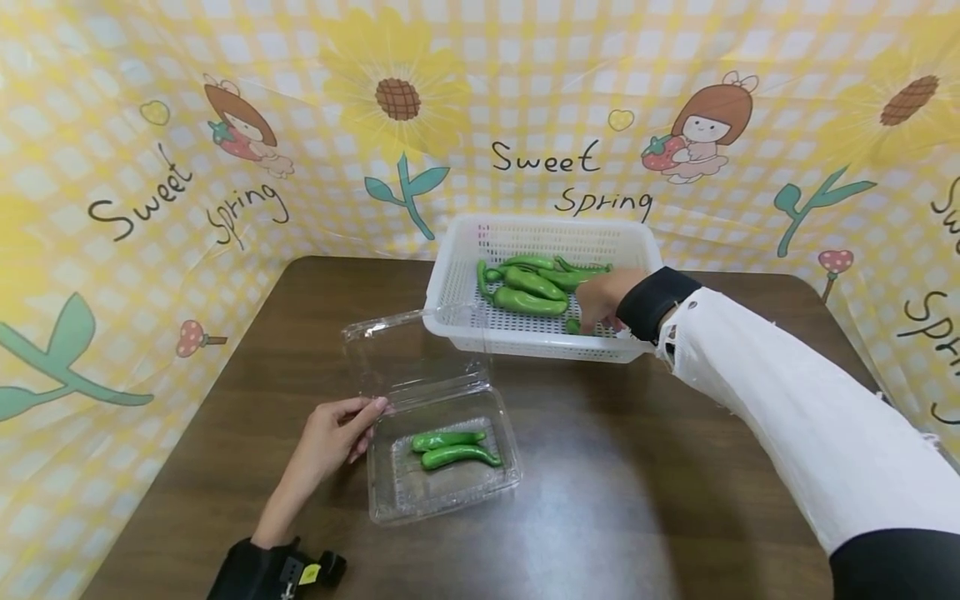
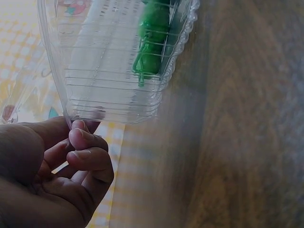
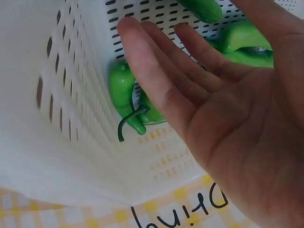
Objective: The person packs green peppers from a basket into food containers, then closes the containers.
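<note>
Right hand (image 3: 223,109), fingers straight and apart, reaches a green pepper (image 3: 124,95) in the white basket's (image 1: 457,287) near corner; pinch mid-body. Left hand (image 1: 333,437) pinches the clear clamshell (image 1: 442,475).

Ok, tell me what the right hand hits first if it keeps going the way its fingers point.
Most likely the green pepper lying against the white basket wall: the right hand is open with fingertips just over it. The gap is hard to judge.
</note>
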Action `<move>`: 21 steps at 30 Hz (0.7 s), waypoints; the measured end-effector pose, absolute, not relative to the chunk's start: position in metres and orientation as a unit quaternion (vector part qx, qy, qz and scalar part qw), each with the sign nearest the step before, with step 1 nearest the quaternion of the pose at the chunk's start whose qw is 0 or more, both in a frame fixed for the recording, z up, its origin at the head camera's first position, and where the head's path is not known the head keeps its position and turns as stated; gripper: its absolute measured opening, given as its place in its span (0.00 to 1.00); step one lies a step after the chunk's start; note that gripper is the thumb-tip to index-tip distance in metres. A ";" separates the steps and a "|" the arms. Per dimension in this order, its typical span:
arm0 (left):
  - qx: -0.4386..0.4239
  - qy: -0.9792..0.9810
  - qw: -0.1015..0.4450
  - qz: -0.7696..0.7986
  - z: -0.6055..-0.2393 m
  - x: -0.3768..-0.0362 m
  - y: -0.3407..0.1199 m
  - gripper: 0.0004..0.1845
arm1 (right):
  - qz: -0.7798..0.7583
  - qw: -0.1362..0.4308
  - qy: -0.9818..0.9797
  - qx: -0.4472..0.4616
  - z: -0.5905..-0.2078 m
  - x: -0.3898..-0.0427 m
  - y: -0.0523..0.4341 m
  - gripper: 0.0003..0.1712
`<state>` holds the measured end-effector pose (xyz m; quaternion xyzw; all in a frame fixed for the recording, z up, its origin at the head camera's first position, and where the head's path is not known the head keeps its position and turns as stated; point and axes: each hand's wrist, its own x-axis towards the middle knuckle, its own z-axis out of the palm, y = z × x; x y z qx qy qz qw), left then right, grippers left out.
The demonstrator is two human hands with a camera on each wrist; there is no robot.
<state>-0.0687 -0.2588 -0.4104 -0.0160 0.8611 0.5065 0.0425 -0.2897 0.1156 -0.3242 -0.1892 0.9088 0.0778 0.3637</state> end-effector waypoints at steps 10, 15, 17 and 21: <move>-0.017 0.857 0.045 0.514 -0.410 -0.066 -0.260 0.19 | 0.078 0.366 0.904 -0.206 -0.332 -0.290 0.110 0.12; -0.015 0.851 0.046 0.523 -0.411 -0.066 -0.261 0.18 | 0.069 0.372 0.901 -0.214 -0.337 -0.290 0.107 0.12; -0.017 0.849 0.048 0.525 -0.411 -0.066 -0.260 0.18 | 0.066 0.373 0.901 -0.211 -0.339 -0.292 0.106 0.12; -0.025 0.850 0.051 0.524 -0.410 -0.066 -0.260 0.19 | 0.069 0.367 0.906 -0.197 -0.342 -0.295 0.104 0.10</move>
